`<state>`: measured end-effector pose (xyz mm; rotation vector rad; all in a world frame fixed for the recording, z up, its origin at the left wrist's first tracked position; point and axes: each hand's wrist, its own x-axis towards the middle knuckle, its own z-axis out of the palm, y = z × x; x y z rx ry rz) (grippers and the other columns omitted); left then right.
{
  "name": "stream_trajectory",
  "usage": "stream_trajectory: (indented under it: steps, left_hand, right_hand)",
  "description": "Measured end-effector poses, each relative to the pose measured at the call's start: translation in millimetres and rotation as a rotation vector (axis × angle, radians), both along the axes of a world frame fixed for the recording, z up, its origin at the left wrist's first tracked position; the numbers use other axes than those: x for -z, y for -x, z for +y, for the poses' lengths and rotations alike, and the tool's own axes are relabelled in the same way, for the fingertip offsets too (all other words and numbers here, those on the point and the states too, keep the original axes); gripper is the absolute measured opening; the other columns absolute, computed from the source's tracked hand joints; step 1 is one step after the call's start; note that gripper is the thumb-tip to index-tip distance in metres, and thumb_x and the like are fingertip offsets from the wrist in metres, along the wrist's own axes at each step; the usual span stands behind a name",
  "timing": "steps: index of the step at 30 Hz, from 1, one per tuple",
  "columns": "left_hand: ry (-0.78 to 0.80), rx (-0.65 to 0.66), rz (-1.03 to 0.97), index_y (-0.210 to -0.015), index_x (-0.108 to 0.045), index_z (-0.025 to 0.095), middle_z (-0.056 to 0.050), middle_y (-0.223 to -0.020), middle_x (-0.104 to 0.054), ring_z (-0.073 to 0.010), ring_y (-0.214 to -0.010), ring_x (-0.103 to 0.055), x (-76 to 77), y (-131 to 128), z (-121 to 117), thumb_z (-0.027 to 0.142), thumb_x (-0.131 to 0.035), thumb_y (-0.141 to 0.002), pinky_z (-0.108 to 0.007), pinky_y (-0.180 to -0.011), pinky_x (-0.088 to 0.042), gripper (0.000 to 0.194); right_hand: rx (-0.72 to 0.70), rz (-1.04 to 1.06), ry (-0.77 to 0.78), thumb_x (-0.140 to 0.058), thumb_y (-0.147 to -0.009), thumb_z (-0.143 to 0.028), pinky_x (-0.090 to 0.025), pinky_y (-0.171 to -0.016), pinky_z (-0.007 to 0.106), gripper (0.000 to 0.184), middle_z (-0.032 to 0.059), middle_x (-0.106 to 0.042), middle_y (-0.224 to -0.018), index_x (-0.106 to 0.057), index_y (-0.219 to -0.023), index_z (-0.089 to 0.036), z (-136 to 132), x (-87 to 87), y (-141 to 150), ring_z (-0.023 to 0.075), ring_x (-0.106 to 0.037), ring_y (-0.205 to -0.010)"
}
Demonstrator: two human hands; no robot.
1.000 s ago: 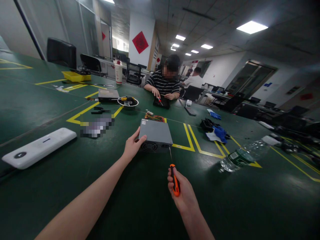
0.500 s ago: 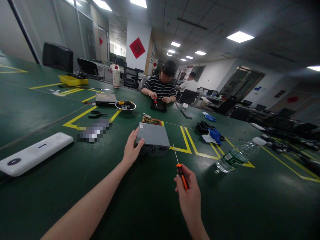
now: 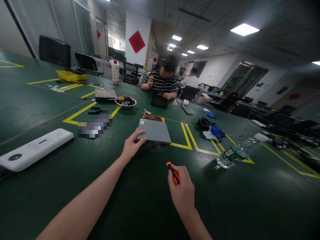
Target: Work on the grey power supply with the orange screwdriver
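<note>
A grey computer power supply (image 3: 155, 130) lies on the green table, its fan grille facing me and its bundled coloured wires (image 3: 153, 116) at the far side. My left hand (image 3: 131, 145) grips its left side, with the thumb on the front top edge. Closer to me, my right hand (image 3: 182, 186) is closed round the orange and black handle of a screwdriver (image 3: 175, 174), apart from the power supply. I cannot make out the screwdriver's shaft.
A water bottle (image 3: 240, 151) stands to the right, with blue gloves (image 3: 215, 132) beyond it. On the left are a long white device (image 3: 37, 150), a blurred-out item (image 3: 95, 126) and a metal bowl (image 3: 125, 102) with tools. Across the table sits a person in a striped shirt (image 3: 160, 85).
My right hand has turned and shifted slightly left, and the screwdriver's shaft no longer shows. My left hand stays on the power supply. The person opposite has raised a hand with a red tool.
</note>
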<state>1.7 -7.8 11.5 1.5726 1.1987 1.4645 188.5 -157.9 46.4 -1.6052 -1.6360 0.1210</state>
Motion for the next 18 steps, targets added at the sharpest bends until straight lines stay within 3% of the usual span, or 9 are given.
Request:
stream_trajectory:
  steps: [6,18]
  left_hand:
    - [0.008,0.015,-0.014,-0.109,-0.060,0.023,-0.009,-0.135,-0.043,-0.0232,-0.124,-0.040,-2.1,2.0,-0.7,0.043,-0.059,-0.070,-0.033,-0.093,-0.039,0.044]
    - [0.018,0.011,-0.038,-0.108,-0.060,0.023,-0.009,-0.135,-0.043,-0.0232,-0.126,-0.037,-2.7,1.8,-1.4,0.043,-0.060,-0.069,-0.034,-0.094,-0.038,0.044]
  right_hand:
    - [0.015,0.110,0.009,-0.050,-0.081,-0.028,-0.045,-0.066,0.029,0.015,0.0037,-0.056,-0.086,-0.058,-0.093,-0.023,3.0,-1.8,-1.5,0.0169,-0.057,-0.076]
    - [0.016,0.040,0.022,-0.047,-0.082,-0.027,-0.046,-0.066,0.030,0.014,0.0048,-0.055,-0.087,-0.056,-0.093,-0.022,7.1,-2.4,3.6,0.0173,-0.057,-0.077]
